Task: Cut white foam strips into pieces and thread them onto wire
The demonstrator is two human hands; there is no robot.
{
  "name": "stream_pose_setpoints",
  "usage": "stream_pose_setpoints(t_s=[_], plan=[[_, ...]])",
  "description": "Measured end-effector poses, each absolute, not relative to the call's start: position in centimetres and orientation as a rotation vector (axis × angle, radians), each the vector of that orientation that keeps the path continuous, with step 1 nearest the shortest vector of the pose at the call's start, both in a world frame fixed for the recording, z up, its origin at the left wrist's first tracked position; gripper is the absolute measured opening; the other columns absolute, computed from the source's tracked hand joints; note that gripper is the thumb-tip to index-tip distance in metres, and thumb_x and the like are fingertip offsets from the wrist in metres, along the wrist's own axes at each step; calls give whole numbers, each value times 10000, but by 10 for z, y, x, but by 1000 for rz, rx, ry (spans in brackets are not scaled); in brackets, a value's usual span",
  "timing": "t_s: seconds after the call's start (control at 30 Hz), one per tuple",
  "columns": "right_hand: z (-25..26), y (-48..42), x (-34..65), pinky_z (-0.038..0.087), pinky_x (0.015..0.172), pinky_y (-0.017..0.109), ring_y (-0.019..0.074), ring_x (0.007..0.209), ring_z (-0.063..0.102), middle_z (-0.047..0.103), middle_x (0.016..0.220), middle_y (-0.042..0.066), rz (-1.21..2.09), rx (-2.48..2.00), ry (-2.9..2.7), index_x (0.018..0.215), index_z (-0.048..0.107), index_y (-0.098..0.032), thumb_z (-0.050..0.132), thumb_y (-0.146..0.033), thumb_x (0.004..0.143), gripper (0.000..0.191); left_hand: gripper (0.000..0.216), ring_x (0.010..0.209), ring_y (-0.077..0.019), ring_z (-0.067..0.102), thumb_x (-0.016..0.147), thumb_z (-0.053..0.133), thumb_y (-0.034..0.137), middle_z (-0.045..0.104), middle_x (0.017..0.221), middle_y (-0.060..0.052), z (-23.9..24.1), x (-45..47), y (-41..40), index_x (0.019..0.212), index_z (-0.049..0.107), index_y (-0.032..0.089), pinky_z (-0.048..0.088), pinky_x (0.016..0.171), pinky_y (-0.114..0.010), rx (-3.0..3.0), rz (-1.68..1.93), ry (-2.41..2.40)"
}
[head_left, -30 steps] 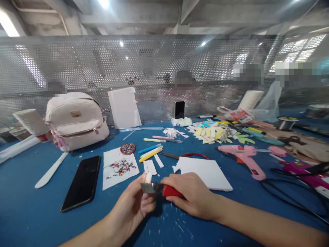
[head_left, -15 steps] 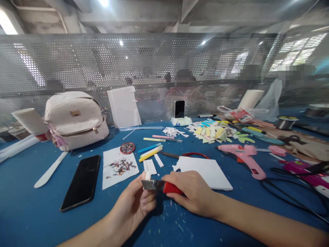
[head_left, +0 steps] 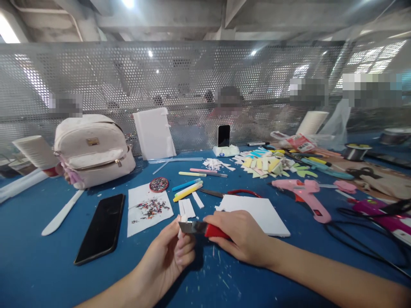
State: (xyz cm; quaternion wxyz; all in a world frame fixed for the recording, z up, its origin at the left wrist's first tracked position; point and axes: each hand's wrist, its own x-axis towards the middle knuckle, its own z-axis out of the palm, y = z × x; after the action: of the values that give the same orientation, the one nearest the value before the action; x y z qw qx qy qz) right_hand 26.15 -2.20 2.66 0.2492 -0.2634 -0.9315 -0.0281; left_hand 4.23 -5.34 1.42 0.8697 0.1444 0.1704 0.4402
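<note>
My right hand (head_left: 240, 235) is closed around the red handle of a utility knife (head_left: 192, 227), its wide blade pointing left. Pinched between the thumb and fingers of my left hand (head_left: 171, 252) is a small white piece (head_left: 184, 218), partly hidden by the blade and fingers. The blade lies across this piece, close to my left thumb. Just beyond my hands are cut white strips (head_left: 186, 208). A white foam sheet (head_left: 260, 214) lies partly under my right hand and wrist.
A black phone (head_left: 102, 229) and a paper with dark flakes (head_left: 150, 209) lie left. Pens (head_left: 188, 190) and red-handled scissors (head_left: 245, 193) are beyond my hands. A pink glue gun (head_left: 305, 194) with cables lies right. A backpack (head_left: 94, 149) stands before the perforated screen (head_left: 186, 72).
The knife blade has shifted slightly right and up at the white piece, and my right hand has moved a little with it. My left hand keeps its hold.
</note>
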Motion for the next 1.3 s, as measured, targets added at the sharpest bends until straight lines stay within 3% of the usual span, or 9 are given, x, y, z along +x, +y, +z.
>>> stream_pose_setpoints(t_s=[0.53,0.77,1.0,1.3], plan=[[30,-21,264,421,615,283,194,714,663,719,866,58,-57,-734,-2540,1172,561,-177,301,-423,1074,372,365,482,-42,277,818,802,292,366,565,71,12,41,-54,645,529,123,258,451,-140,362,922,352],[28,-23,259,456,637,285,204,761,692,741,933,74,-49,-737,-2518,1202,543,-175,324,-412,1070,348,301,484,-44,305,784,800,192,367,560,66,13,44,-56,649,539,124,247,453,-145,350,898,352],[31,-22,265,488,684,291,212,812,722,761,963,85,67,-808,-2439,1176,562,-175,376,-402,1057,316,331,488,-44,286,850,779,302,403,580,57,16,42,-58,689,553,122,231,452,-149,398,914,333],[32,-24,264,468,666,281,197,775,705,750,932,85,92,-696,-2426,1169,547,-178,302,-489,1070,408,362,479,-37,266,793,830,236,352,555,77,20,44,-58,649,517,125,250,457,-143,313,907,313]])
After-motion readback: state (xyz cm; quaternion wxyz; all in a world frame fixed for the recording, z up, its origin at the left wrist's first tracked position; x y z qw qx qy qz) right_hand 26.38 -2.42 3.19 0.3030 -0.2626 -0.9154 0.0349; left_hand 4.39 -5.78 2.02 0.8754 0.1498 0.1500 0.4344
